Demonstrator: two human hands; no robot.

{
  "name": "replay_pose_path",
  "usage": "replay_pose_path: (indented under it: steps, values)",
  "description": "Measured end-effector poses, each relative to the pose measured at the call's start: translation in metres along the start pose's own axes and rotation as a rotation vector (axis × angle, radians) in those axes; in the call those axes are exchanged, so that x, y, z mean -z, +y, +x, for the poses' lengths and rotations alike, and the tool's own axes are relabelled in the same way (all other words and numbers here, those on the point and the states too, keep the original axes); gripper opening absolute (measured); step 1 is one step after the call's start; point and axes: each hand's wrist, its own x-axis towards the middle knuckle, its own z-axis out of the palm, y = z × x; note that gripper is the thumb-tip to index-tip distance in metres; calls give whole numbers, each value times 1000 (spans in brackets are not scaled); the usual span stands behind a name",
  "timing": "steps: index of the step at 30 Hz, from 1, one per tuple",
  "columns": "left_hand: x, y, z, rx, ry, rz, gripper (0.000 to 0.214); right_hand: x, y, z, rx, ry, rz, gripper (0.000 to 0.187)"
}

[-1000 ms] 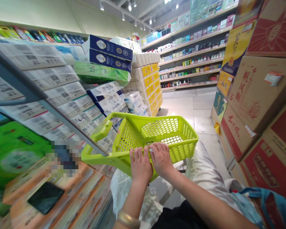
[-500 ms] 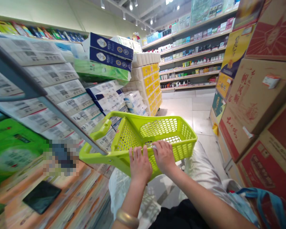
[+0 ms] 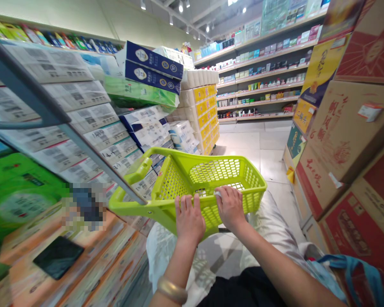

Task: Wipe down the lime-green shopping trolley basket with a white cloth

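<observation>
A lime-green plastic shopping basket (image 3: 166, 213) with pierced walls lies tilted before my knees, and nothing shows inside it. Its long grey pull handle (image 3: 99, 157) slants up to the left. My left hand (image 3: 190, 219) is curled over the near rim, fingertips on the inner side. Further along the same rim is my right hand (image 3: 232, 209), closed, with a scrap of white tissue (image 3: 217, 194) peeping out by its fingers. How much tissue lies under that palm is hidden.
Stacked packs of paper tissue (image 3: 92, 119) rise at left. A black tablet-like slab (image 3: 58, 257) lies on orange boxes (image 3: 92, 251). Cardboard cartons (image 3: 348, 128) are piled at right, close to my arm. Stocked shelves (image 3: 259, 85) stand behind the tiled aisle (image 3: 269, 149).
My right hand has slid a little to the right along the basket rim, away from my left hand. My left hand stays on the rim. The view has shifted slightly.
</observation>
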Motion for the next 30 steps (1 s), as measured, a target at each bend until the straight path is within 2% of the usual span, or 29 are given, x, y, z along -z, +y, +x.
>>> replay_pose_path:
  steps: [4,6,10,14,18,22,24,30]
  values:
    - [-4,-2,0,4,-4,-4,55,-11,-25,0,80,-42,68,20]
    - [-5,-3,-1,-1,-9,-5,55,-12,-27,-1,107,-49,84,21]
    - [-2,-3,-1,-5,-15,-2,56,-3,-6,-2,117,-44,69,21]
    - [0,-1,-1,1,-3,4,57,6,18,-3,50,-7,7,20]
    - [-4,0,-1,9,13,6,57,4,12,-3,14,16,-2,19]
    - [-6,-2,-1,8,4,-5,58,-3,-8,-3,64,-6,42,19]
    - [-6,-3,-1,6,-8,-9,59,-4,-10,-2,89,-25,54,19]
    - [-8,-5,-1,2,-14,-16,61,6,24,0,50,6,-1,20]
